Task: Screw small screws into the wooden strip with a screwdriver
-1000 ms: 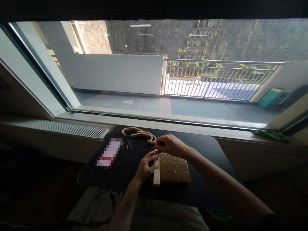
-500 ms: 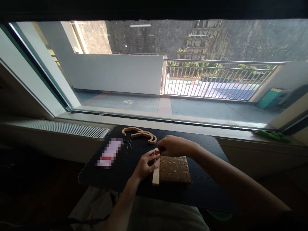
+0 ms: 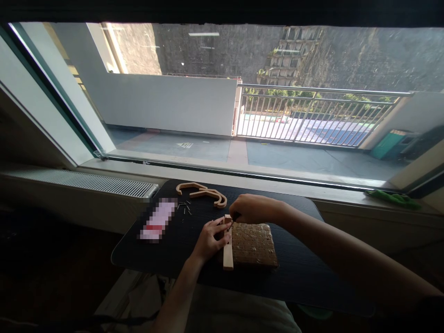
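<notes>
In the head view, a pale wooden strip (image 3: pixel 228 256) lies lengthwise along the left side of a brown, rough-surfaced block (image 3: pixel 255 245). My left hand (image 3: pixel 211 238) grips the strip's upper half, thumb and fingers on it. Above the strip's far end, my right hand (image 3: pixel 248 208) is closed around the dark handle of what looks like a screwdriver (image 3: pixel 236 216). Its thin shaft points down at the strip beside my left fingertips. The tip's contact point is too small to make out.
On the black table (image 3: pixel 166 259), curved wooden pieces (image 3: pixel 208 193) lie at the back. Several small screws (image 3: pixel 185 206) are scattered near a blurred pink item (image 3: pixel 159 219). A radiator (image 3: pixel 86 185) is left, a green cloth (image 3: pixel 391 199) on the windowsill right, a large window ahead.
The strip and block appear shifted slightly right in view, and my right hand sits a little further right. Both hands keep their holds.
</notes>
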Demonstrator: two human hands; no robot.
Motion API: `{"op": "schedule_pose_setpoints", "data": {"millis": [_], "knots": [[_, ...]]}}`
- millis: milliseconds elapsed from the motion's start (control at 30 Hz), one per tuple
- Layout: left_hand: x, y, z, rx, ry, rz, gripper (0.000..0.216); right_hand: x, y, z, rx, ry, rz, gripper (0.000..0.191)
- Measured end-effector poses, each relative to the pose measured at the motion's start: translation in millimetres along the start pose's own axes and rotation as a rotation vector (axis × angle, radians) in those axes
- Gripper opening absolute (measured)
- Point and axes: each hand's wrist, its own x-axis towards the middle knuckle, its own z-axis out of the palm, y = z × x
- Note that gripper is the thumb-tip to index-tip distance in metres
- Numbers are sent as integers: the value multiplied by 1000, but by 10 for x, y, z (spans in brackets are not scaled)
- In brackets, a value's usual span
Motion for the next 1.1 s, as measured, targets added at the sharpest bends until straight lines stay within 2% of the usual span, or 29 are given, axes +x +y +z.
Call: {"op": "schedule_pose_setpoints", "data": {"millis": [267, 467, 567, 700, 900, 1100], "knots": [[-6, 32, -6, -10, 33, 5, 33, 35, -10, -23, 26, -17, 2, 18], [-10, 39, -7, -11, 45, 7, 30, 121, -98, -81, -81, -70, -16, 15], [-9, 41, -8, 3, 27, -14, 29, 176, -122, -102, -122, -104, -10, 16], [0, 38, -13, -4, -2, -18, 31, 242, -84, -110, -65, -139, 25, 17], [11, 9, -10, 3, -4, -1, 30, 274, -13, -80, -15, -148, 58, 22], [3, 17, -6, 10, 10, 6, 29, 209, -13, -39, -17, -92, 84, 25]]}}
